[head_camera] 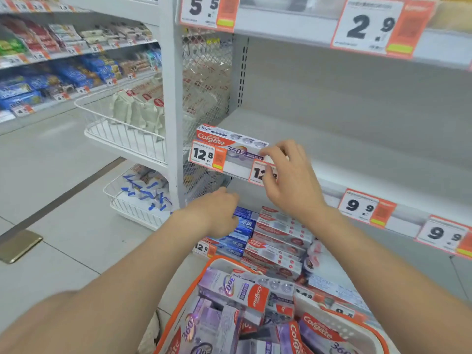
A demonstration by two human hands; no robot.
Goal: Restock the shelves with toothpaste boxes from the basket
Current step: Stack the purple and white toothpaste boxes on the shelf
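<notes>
A purple-and-white Colgate 360 toothpaste box point(224, 141) lies lengthwise at the front left of the middle shelf point(357, 154), behind the 12.8 price tags. My right hand point(288, 180) pinches its right end. My left hand point(217, 213) reaches into the lower shelf and lies against the blue toothpaste boxes point(242, 228); its fingertips are hidden. Red-and-white Colgate boxes point(281, 233) are stacked beside the blue ones. Below me, the white basket with orange trim point(357, 328) holds several Colgate 360 boxes point(237, 290).
The middle shelf is bare to the right of the box, with 9.9 price tags point(365, 208) on its edge. White wire baskets point(122, 134) point(138, 200) hang on the shelf's left end. Snack shelves point(51, 72) line the far side of the tiled aisle.
</notes>
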